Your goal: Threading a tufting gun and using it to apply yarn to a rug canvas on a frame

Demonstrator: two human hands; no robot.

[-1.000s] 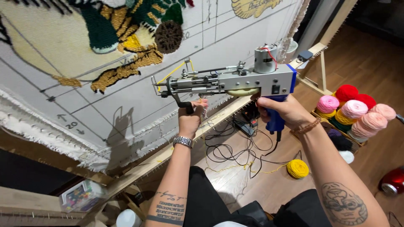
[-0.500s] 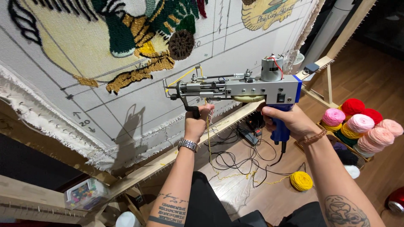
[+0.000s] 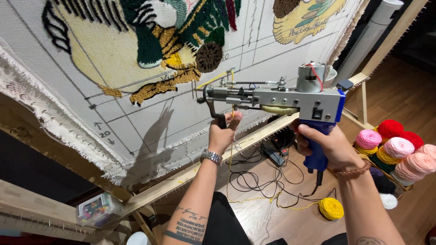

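I hold a blue and grey tufting gun [image 3: 281,102] in both hands, level, its needle tip pointing left at the stretched white cloth [image 3: 150,122]. My left hand [image 3: 223,131] is closed around the black front handle below the barrel. My right hand [image 3: 323,144] grips the blue rear handle. Yellow yarn runs from the needle down past my left wrist to a yellow yarn ball [image 3: 331,208] on the floor. The tip hovers just right of a tufted ochre and green figure [image 3: 172,59] on the cloth.
The cloth is tacked to a wooden frame [image 3: 190,174]. Black cables and a power adapter [image 3: 274,159] lie on the wood floor. A rack of pink, red and yellow yarn cones [image 3: 395,147] stands at right. A small clear box of coloured bits [image 3: 95,209] sits at lower left.
My view has shifted upward along the cloth, showing more of the tufted picture. The gun and both hands have risen slightly and stay in the same grip.
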